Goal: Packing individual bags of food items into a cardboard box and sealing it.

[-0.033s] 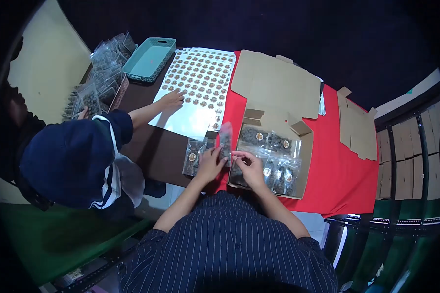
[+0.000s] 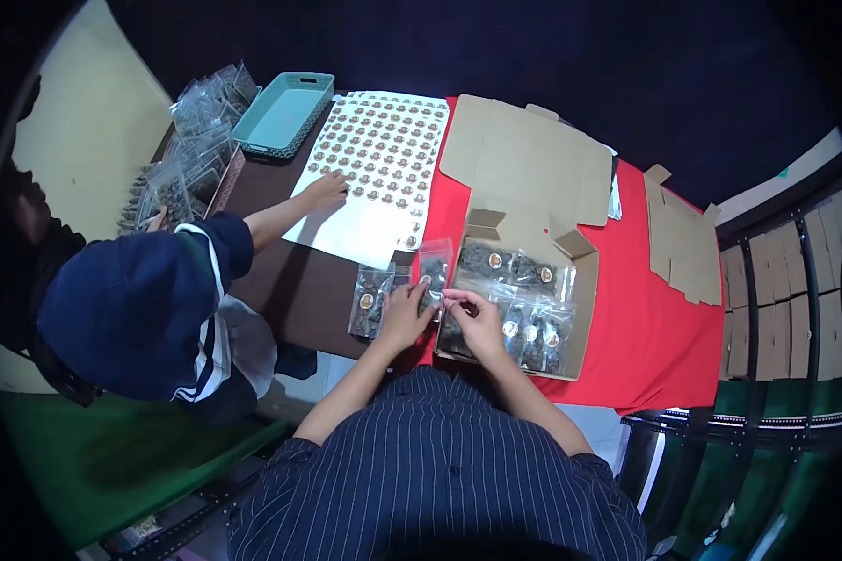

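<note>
My left hand [image 2: 406, 320] is closed on a small clear zip bag [image 2: 433, 265] of dark, lumpy contents, with a round label partly under my fingers. My right hand [image 2: 478, 323] has its thumb and fingertips pinched together at the bag's right edge; whether they grip it or something tiny, I cannot make out. Just right lies an open cardboard box [image 2: 585, 323] holding several labelled bags [image 2: 531, 335] in rows. Left of my left hand, more labelled bags [image 2: 368, 301] rest on the brown table.
At left, a person in a dark blue top [image 2: 131, 313] reaches one hand [image 2: 326, 190] onto a sheet of round stickers [image 2: 374, 159]. Beyond stand a teal basket [image 2: 285, 112] and heaped bags [image 2: 201, 131]. A flattened carton [image 2: 678, 238] lies right on the red cloth [image 2: 641, 346].
The bag at my left hand has turned from tilted and blurred to facing up more, its label now showing. My right hand stays nearly in place.
</note>
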### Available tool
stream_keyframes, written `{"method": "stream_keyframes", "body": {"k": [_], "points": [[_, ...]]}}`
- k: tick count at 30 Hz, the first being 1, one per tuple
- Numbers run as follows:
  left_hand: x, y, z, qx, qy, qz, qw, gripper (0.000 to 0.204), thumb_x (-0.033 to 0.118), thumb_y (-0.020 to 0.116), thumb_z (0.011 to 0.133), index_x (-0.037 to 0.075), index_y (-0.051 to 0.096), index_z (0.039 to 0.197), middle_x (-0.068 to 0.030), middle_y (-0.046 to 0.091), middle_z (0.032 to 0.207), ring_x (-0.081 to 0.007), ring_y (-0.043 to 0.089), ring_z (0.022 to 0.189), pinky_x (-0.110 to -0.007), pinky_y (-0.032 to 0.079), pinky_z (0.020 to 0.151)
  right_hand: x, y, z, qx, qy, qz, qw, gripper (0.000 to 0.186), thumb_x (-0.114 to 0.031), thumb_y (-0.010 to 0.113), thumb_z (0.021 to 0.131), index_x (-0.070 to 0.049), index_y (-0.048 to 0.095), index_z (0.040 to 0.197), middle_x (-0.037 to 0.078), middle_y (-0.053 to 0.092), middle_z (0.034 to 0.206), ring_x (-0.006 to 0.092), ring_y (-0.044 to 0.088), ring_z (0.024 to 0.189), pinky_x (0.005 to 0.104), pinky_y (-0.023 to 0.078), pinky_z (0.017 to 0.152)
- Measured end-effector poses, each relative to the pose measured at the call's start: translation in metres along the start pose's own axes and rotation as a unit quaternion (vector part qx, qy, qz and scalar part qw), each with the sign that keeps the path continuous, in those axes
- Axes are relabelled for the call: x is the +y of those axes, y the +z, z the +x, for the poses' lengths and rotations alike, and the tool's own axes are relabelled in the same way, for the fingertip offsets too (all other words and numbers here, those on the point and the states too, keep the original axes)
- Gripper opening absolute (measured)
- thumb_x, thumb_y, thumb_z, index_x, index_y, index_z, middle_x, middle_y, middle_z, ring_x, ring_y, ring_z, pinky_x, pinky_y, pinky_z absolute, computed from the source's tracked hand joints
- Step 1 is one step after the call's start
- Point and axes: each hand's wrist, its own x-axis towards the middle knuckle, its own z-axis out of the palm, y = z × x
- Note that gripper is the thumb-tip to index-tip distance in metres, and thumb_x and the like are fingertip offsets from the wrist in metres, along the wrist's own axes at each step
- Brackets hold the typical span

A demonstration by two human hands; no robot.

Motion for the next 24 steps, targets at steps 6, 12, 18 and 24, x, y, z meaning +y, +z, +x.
{"method": "stream_keyframes", "body": {"k": [6, 12, 18, 24], "points": [[-0.001, 0.012, 0.01, 0.023, -0.007, -0.088, 0.996, 0.057, 0.014, 0.07, 0.076, -0.001, 0.043, 0.124, -0.0204, 0.052, 0.118, -0.0352, 0.049, 0.113, -0.039, 0.037, 0.098, 0.008, -0.012, 0.006, 0.04, 0.029, 0.025, 0.998, 0.017, -0.008, 0.058, 0.088, 0.0, 0.065, 0.101, 0.004, 0.065, 0.088, 0.0083, 0.058, 0.08, 0.0227, 0.046, 0.074], [0.005, 0.006, 0.014, 0.084, -0.002, -0.14, 0.987, 0.063, 0.006, 0.07, 0.074, 0.002, 0.039, 0.128, -0.0206, 0.051, 0.118, -0.0345, 0.05, 0.111, -0.04, 0.039, 0.095, 0.004, -0.019, 0.008, 0.068, 0.073, 0.107, 0.989, 0.015, -0.008, 0.058, 0.087, -0.003, 0.066, 0.098, 0.001, 0.063, 0.083, 0.0066, 0.056, 0.076, 0.0226, 0.046, 0.07], [0.068, -0.061, 0.021, 0.104, 0.0, -0.211, 0.972, 0.085, 0.009, 0.072, 0.074, 0.007, 0.021, 0.142, -0.0205, 0.043, 0.128, -0.0297, 0.048, 0.114, -0.039, 0.042, 0.092, -0.001, -0.02, 0.016, 0.066, -0.012, 0.04, 0.997, 0.028, -0.017, 0.06, 0.089, -0.004, 0.058, 0.114, 0.004, 0.061, 0.093, 0.0099, 0.055, 0.084, 0.0241, 0.045, 0.076], [0.103, -0.082, 0.012, 0.05, 0.14, -0.145, 0.978, 0.074, 0.018, 0.07, 0.078, 0.004, 0.03, 0.138, -0.017, 0.041, 0.133, -0.0294, 0.046, 0.117, -0.038, 0.041, 0.094, -0.029, -0.012, 0.014, 0.069, -0.005, 0.133, 0.989, 0.049, -0.023, 0.059, 0.09, 0.002, 0.04, 0.128, 0.011, 0.054, 0.117, 0.0142, 0.05, 0.107, 0.0272, 0.041, 0.09]]}}
